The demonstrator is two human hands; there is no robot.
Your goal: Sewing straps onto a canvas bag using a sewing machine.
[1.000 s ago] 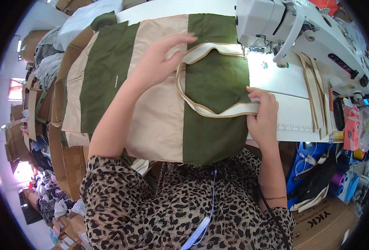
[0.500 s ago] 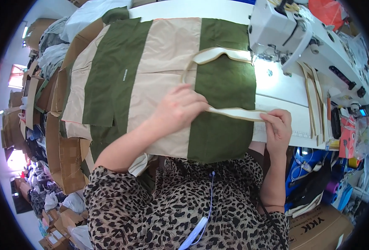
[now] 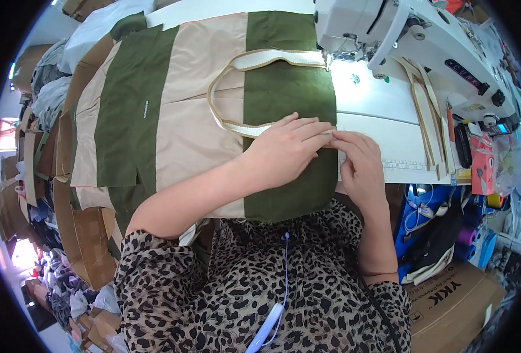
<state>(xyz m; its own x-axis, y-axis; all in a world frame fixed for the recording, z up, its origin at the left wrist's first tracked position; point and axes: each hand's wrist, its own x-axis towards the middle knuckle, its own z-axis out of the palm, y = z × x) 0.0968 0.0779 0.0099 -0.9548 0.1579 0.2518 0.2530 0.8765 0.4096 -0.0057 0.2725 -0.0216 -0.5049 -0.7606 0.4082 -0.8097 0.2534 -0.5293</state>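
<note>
L hand (image 3: 284,150) has come down off the upper bag panel (image 3: 201,112) to the webbing strap (image 3: 237,126) end by the R hand (image 3: 360,162); fingertips now meet at panel's right edge, strap loop pulled flatter.
</note>
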